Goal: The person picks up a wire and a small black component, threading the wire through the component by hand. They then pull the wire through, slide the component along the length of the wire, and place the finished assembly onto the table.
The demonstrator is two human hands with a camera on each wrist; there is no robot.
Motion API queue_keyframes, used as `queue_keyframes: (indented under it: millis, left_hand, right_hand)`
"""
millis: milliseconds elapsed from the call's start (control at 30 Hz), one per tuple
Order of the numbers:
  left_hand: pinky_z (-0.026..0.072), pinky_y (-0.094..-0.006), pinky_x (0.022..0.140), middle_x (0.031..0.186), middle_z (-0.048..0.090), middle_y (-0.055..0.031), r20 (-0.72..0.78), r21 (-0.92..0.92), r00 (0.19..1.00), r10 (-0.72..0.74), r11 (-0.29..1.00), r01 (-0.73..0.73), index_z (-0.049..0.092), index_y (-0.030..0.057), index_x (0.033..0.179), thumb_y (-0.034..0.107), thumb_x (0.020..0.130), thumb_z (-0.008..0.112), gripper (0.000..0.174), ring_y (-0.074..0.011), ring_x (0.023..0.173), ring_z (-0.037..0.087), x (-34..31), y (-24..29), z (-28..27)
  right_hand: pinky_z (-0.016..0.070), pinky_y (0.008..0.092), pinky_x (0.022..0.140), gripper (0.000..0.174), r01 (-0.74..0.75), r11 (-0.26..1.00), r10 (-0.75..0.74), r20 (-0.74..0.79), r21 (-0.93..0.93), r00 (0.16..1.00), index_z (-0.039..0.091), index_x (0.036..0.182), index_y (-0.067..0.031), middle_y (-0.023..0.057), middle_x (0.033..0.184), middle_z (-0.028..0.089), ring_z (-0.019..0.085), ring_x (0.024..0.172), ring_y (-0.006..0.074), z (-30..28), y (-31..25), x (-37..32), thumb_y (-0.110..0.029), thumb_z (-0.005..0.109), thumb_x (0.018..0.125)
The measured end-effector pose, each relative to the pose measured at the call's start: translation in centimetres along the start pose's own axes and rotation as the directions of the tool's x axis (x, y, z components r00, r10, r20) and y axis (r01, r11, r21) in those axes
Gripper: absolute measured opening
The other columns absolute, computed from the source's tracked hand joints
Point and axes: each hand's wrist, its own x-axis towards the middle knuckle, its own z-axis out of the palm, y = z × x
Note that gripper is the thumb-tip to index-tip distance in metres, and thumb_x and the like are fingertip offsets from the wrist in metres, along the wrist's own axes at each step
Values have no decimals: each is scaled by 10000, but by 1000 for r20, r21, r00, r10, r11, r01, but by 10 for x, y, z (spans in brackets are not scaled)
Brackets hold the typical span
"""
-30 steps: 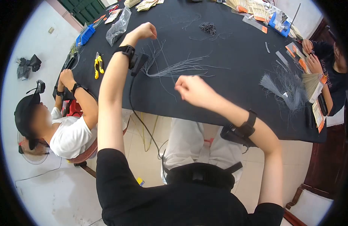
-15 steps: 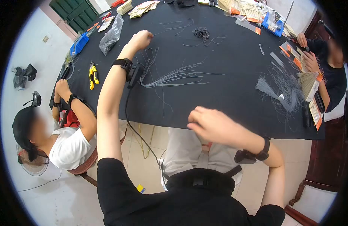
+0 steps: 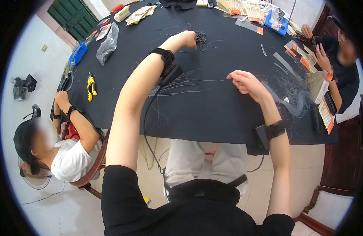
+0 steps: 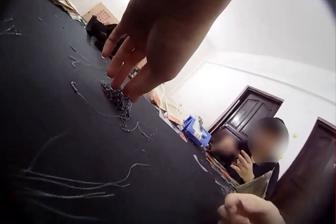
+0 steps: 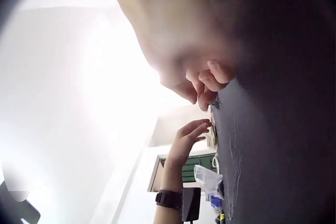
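My left hand [image 3: 185, 39] reaches over the far part of the table to a dark tangled heap [image 3: 201, 38] of small looped pieces. In the left wrist view, its fingers hang loosely spread right at the heap [image 4: 116, 100]. A bundle of thin grey strands [image 3: 181, 84] lies fanned out under my left forearm, partly hidden by it. My right hand [image 3: 246, 83] hovers right of the strand ends, fingers loosely bent. Nothing shows between those fingers [image 5: 210, 79] in the right wrist view.
A larger grey strand tangle [image 3: 293, 92] lies at the right, near stacked cards [image 3: 317, 84] and a person [image 3: 342, 59]. Yellow-handled pliers [image 3: 91, 87], a plastic bag [image 3: 108, 43] and another seated person [image 3: 71, 149] are at the left. A blue tray [image 3: 276, 24] stands at the back right.
My left hand has moved right, from beyond the strand bundle to the dark heap. My right hand drew back toward the table's front edge, then moved forward and right over the table.
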Motion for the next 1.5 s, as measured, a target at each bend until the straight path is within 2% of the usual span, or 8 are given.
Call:
queue_keyframes:
  millis: [300,567,800,1000,1100,1333,1400,1500]
  left_hand:
    - [477,-337,685,790,651,-130,103,-133,994,-41,990,55,667,-4,831,235,689,665,278,-228,750,619,16,-2,18]
    - [460,-289,628,751,645,-99,-70,-315,998,-7,949,-16,660,-35,799,248,710,602,303,-169,661,580,11,-7,2]
    - [428,-234,735,865,654,-40,-361,-743,932,-30,613,-268,668,45,860,239,769,548,246,-109,879,567,3,-2,-32]
    - [408,-256,805,967,634,-40,-495,-660,867,47,629,-411,659,73,930,262,827,508,263,-134,950,556,-5,11,-59]
    - [401,-280,850,1058,614,-56,-487,-599,867,107,682,-420,639,82,976,294,861,483,287,-156,984,543,-16,19,-71]
    - [393,-291,805,1029,621,-36,-464,-524,849,254,694,-494,652,121,963,345,844,483,305,-113,905,529,-30,35,-92]
    - [390,-283,788,993,628,-19,-462,-520,839,286,680,-518,660,119,946,349,826,497,306,-109,893,535,-33,42,-94]
    - [387,-264,767,926,635,6,-460,-518,832,311,667,-536,676,120,918,337,799,523,291,-115,875,552,-40,55,-99]
  right_hand:
    - [219,149,376,237,-68,991,64,-37,-119,997,580,928,-23,-79,594,388,305,458,-1,3,-2,1,-240,493,884]
    - [200,160,370,226,-67,990,62,-50,-123,997,576,905,-26,-81,579,366,284,450,-1,3,1,1,-232,485,887]
    - [215,156,375,228,-38,994,32,-63,-99,998,579,925,-16,-72,605,388,300,459,4,3,2,2,-219,484,887]
    - [204,158,396,196,97,984,-128,-213,-153,969,568,920,-59,-82,615,380,285,471,-6,8,-10,-4,-239,506,874]
    - [373,196,528,204,161,945,-243,-285,-284,927,581,941,-38,-19,723,519,443,615,45,5,-44,-12,-212,505,867]
    - [445,313,808,381,275,565,-609,-168,-778,775,509,1118,-25,146,1029,586,570,938,210,-32,-120,22,-232,555,801]
    - [452,254,640,418,259,430,-650,-98,-865,754,484,1173,-66,54,1042,571,529,813,109,-37,-133,39,-252,566,808]
    - [450,240,621,468,272,537,-561,-97,-799,822,457,1218,-89,57,1080,566,536,786,114,-28,-140,51,-264,575,800]
